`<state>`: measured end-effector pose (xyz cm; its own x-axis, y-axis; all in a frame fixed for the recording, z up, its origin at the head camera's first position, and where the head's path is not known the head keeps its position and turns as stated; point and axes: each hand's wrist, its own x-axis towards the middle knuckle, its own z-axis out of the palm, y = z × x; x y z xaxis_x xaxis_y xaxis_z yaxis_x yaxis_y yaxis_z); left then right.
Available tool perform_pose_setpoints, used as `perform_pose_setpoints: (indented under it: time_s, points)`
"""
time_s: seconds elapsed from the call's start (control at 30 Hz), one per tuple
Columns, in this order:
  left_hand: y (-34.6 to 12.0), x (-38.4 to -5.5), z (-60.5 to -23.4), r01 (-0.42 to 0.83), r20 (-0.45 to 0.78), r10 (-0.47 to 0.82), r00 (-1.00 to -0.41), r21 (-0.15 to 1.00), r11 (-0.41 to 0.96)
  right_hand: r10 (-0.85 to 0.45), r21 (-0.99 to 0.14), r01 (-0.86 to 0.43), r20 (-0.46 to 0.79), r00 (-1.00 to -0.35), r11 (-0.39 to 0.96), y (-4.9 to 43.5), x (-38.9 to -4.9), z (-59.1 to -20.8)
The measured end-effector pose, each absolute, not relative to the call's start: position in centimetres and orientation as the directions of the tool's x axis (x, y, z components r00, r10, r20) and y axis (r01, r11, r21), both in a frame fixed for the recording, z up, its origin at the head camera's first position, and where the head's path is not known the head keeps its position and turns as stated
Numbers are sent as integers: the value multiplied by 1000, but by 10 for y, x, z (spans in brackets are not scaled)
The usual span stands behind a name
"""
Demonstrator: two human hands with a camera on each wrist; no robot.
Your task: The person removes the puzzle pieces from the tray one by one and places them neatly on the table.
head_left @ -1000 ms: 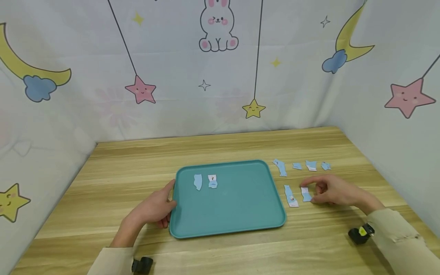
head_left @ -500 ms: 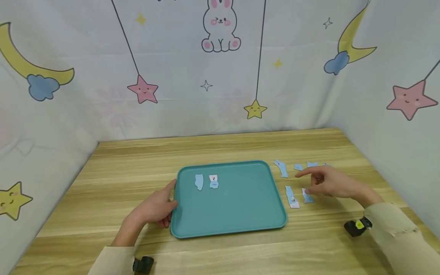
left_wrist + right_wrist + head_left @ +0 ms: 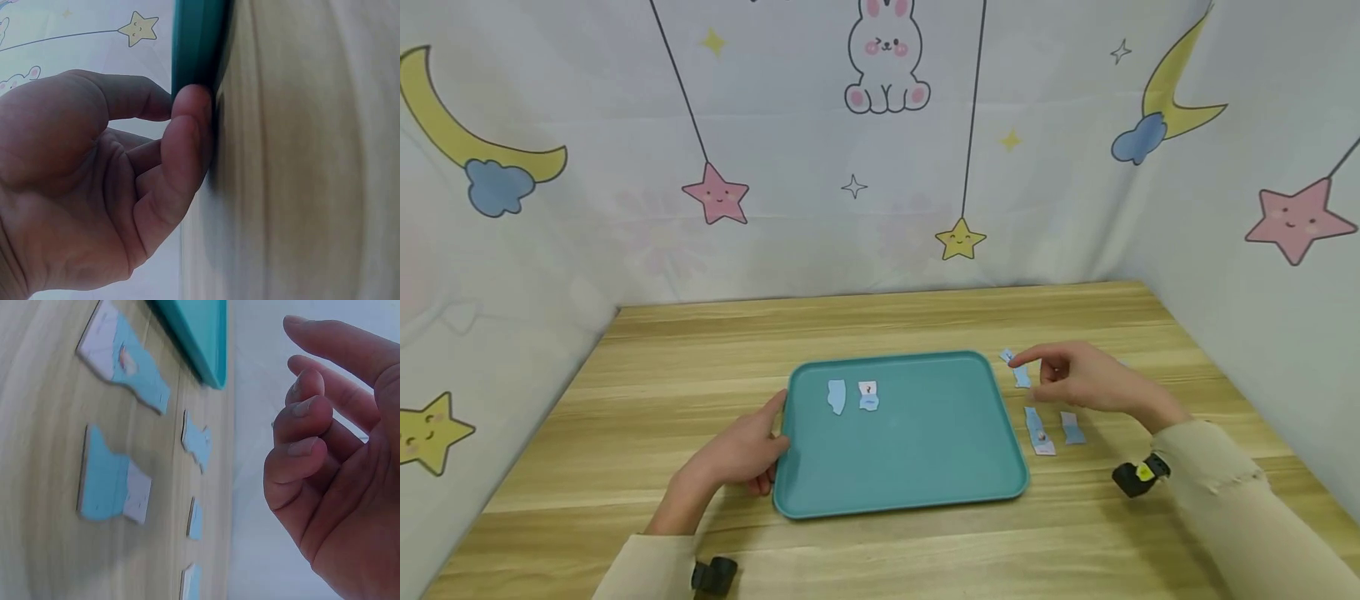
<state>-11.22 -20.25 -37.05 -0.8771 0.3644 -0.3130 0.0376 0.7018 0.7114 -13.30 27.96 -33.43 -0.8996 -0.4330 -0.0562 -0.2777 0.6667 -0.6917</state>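
Observation:
My left hand [image 3: 733,454] holds the left rim of a teal tray [image 3: 917,454]. In the left wrist view the thumb and curled fingertips meet the tray's edge [image 3: 200,44]. Two light-blue puzzle pieces lie in the tray's upper left, one plain [image 3: 837,397] and one part white [image 3: 868,397]. My right hand [image 3: 1093,379] hovers empty over the pieces right of the tray, index finger and thumb apart, the others loosely curled. Its index fingertip overlaps a long blue piece [image 3: 1022,375]. Nearer me lie a blue-white piece [image 3: 1039,433] and a shorter one [image 3: 1072,428].
In the right wrist view, a small blue piece [image 3: 195,519] and another blue-white piece [image 3: 190,584] lie farther along the wooden table [image 3: 625,392]; the right hand mostly hides them in the head view. A patterned white cloth [image 3: 790,242] hangs behind the table.
My right hand has lifted off the short blue-white piece, leaving it on the table, and moved left and away from me toward the long blue piece. The left hand stays on the tray.

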Motion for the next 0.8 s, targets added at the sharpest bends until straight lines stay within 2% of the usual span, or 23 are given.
perform_pose_setpoints:
  time_s: [0.8]
  points:
    - [-204, -114, -372, 35, -312, 365, -877, 716, 697, -495, -687, -340, -33, -868, 642, 211, -157, -331]
